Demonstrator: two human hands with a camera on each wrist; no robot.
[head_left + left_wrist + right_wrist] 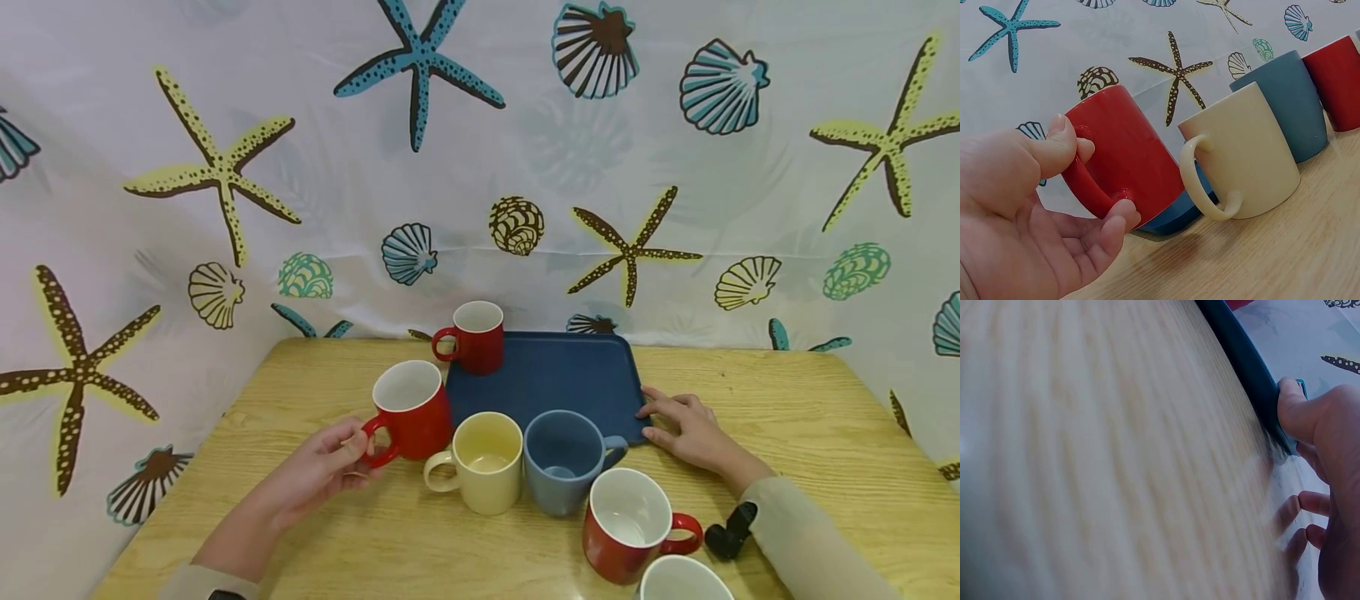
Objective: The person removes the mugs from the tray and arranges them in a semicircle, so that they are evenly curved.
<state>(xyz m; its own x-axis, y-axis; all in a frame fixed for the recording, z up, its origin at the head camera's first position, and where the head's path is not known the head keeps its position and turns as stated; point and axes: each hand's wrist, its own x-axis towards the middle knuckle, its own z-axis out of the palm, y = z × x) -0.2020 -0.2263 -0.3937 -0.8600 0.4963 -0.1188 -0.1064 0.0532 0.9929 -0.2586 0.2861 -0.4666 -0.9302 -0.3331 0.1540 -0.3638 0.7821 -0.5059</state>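
Observation:
My left hand pinches the handle of a red mug with a white inside, beside the front left corner of a dark blue tray. In the left wrist view this red mug tilts in the frame; whether its base touches anything I cannot tell. My right hand holds the tray's right edge near the front corner, thumb against the rim in the right wrist view. Another red mug stands at the tray's back left. A cream mug and a blue mug stand before the tray.
Closer to me on the right are a red mug and a white-rimmed mug, cut off by the frame. The wooden table ends at a patterned cloth behind. A black strap device sits at my right sleeve.

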